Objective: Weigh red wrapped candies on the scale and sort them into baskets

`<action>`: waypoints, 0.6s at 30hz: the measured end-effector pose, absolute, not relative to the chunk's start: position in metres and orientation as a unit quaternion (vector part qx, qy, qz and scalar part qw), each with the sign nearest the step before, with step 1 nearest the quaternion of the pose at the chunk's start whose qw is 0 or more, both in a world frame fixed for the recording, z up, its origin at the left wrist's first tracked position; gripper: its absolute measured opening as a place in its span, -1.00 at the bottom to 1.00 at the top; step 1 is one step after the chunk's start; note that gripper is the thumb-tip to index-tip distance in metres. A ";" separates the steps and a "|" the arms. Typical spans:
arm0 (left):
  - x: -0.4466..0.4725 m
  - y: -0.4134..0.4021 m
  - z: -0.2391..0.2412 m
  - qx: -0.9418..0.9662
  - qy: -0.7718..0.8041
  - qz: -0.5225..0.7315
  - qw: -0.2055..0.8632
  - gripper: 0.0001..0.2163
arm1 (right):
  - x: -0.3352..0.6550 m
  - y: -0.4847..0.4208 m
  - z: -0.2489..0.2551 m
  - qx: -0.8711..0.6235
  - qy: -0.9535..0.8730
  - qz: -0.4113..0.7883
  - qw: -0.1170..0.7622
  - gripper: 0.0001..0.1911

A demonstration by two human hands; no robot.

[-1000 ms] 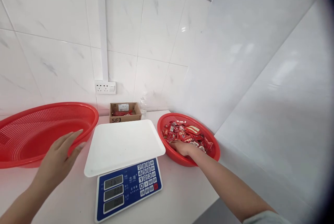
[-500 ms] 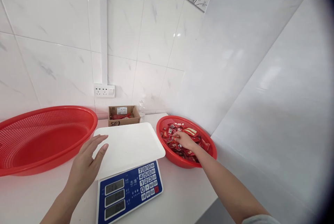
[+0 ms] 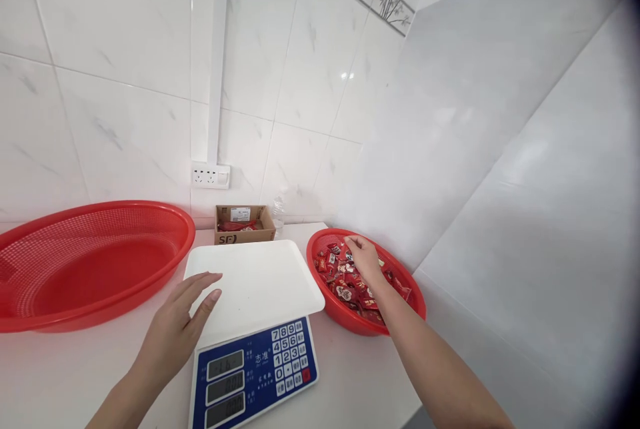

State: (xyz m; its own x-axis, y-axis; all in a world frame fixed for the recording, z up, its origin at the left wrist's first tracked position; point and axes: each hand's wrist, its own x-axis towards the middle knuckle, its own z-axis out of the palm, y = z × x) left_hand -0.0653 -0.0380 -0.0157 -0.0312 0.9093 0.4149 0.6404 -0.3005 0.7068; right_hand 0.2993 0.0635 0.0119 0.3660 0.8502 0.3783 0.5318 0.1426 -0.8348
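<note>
My right hand is over the smaller red basket on the right, its fingers pinched together near the far rim. Whatever may be between those fingertips is too small to make out. Under it lie many small red wrapped packets, piled loosely. My left hand hovers by the left edge of the white scale pan, thumb and fingers apart with nothing in them. Below the pan is the scale's blue keypad panel, with number keys and several grey displays.
A large red basket with perforated sides stands at the left. Behind the scale sits a small cardboard box with red packets inside, beside a clear plastic bottle. Tiled walls close off the back and right. A power socket is on the back wall.
My right hand has lifted from among the packets toward the basket's far rim, its fingers now drawn together. My left hand stays open by the pan. The view has shifted slightly left.
</note>
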 end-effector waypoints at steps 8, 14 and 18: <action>-0.040 -0.062 -0.002 0.584 0.429 0.475 0.499 -0.47 | 0.161 0.026 0.033 -0.449 -0.542 0.396 0.589 -0.69; -0.022 -0.073 0.001 0.466 0.338 0.531 0.622 -0.35 | 0.087 -0.012 0.010 -0.403 -0.649 0.378 0.522 -0.74; -0.024 -0.064 -0.006 0.417 0.395 0.568 0.590 -0.48 | 0.078 -0.014 0.000 -0.415 -0.642 0.393 0.511 -0.69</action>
State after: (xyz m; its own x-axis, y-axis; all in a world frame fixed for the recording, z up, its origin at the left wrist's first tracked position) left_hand -0.0237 -0.0639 -0.0062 0.0426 0.9991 0.0079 -0.3415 0.0072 0.9399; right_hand 0.0780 -0.0139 -0.0002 -0.1334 0.9344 0.3302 0.1301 0.3468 -0.9288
